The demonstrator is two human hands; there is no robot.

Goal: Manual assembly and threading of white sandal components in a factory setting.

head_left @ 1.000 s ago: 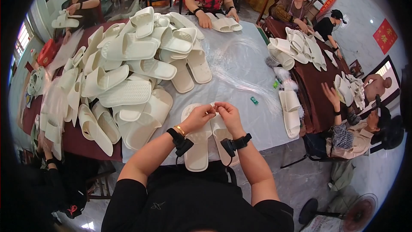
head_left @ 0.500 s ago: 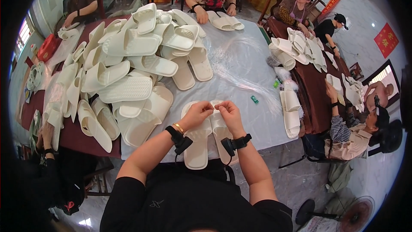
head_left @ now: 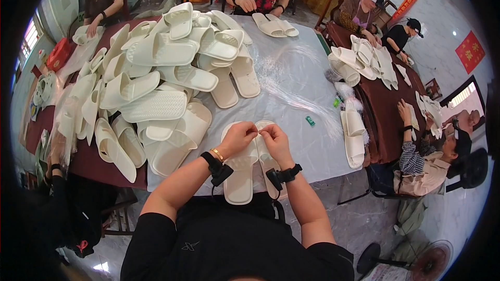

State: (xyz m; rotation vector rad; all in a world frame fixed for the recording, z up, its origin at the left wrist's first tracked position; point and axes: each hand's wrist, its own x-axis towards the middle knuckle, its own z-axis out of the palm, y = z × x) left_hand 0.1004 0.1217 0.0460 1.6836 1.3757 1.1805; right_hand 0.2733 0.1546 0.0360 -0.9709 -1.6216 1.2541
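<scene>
A pair of cream slippers lies side by side at the table's near edge: the left slipper (head_left: 238, 184) and the right slipper (head_left: 267, 164), toes pointing away from me. Over their straps, my left hand (head_left: 240, 138) and my right hand (head_left: 275, 143) meet with pinched fingertips nearly touching. Whatever is between those fingers is too small to make out. My hands and wrists cover much of both straps and part of the right slipper. To the left rises a large heap of similar slippers (head_left: 161, 52). Beyond my hands, thin clear strands (head_left: 297, 91) spread over the plastic sheet.
A small green object (head_left: 310, 120) lies right of my hands. One slipper pair (head_left: 353, 138) rests at the sheet's right edge; another pair (head_left: 275, 25) is at the far side. Co-workers sit around, with more slippers on the brown table (head_left: 383, 125) to the right.
My fingertips have come closer together, the right hand shifting slightly left. The slippers before me stay put. Across the table, a co-worker's hand has lifted from beside the slipper pair.
</scene>
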